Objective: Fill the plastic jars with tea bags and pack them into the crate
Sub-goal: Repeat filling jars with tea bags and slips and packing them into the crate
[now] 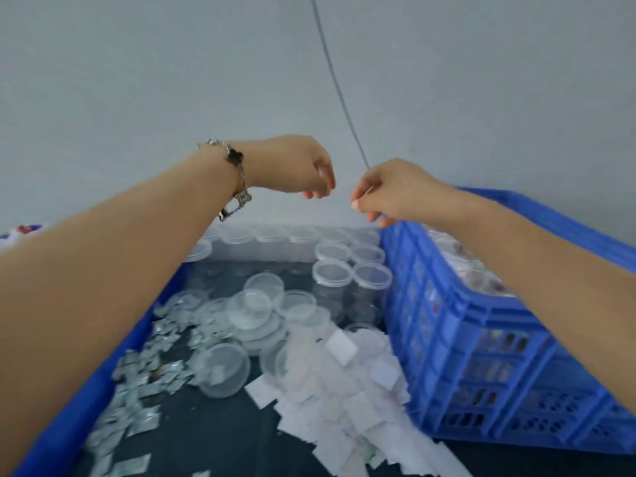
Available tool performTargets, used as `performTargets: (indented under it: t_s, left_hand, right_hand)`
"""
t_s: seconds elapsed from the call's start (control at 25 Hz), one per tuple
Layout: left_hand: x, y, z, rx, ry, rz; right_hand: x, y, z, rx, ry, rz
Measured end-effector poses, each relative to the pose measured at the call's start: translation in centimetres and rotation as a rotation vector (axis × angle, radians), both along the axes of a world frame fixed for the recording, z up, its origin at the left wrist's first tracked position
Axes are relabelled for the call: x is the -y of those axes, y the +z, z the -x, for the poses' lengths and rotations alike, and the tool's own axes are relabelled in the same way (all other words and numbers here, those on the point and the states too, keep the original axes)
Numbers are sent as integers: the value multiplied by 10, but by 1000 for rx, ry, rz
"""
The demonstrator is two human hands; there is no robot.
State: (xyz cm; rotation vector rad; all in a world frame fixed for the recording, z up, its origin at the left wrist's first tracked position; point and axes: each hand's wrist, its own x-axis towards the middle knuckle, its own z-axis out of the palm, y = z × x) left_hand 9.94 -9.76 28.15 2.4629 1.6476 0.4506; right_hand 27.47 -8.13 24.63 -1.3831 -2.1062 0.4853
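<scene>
My left hand (303,166) hangs loosely curled and empty; my right hand (385,191) pinches something small. Reaching over, I might knock jars (351,280) beside the crate (481,325).

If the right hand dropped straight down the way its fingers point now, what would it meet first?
Probably the near-left corner rim of the blue crate, directly under the right hand; depth is unclear, so it might instead reach the lidded jars beside it.

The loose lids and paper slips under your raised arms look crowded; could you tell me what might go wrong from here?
1. The paper slips are heaped against the blue crate and over a lid, so one might be scooped up unnoticed.
2. Lowering the left hand could knock the capped jars or scatter the lids.
</scene>
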Motion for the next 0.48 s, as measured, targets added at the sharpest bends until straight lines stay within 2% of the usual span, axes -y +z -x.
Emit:
performTargets:
  t_s: [0.16,0.24,0.36,0.48]
  left_hand:
    - [-10,-60,72,29,157,74]
    - [-22,-96,101,81,244,112]
    - [-43,-146,137,172,398,156]
    - [-60,-187,170,227,546,220]
  right_hand:
    - [-26,-47,66,210,9,-21]
    - [-45,-76,93,263,22,44]
    - [-81,-114,125,218,30,242]
    - [-114,-146,162,190,40,277]
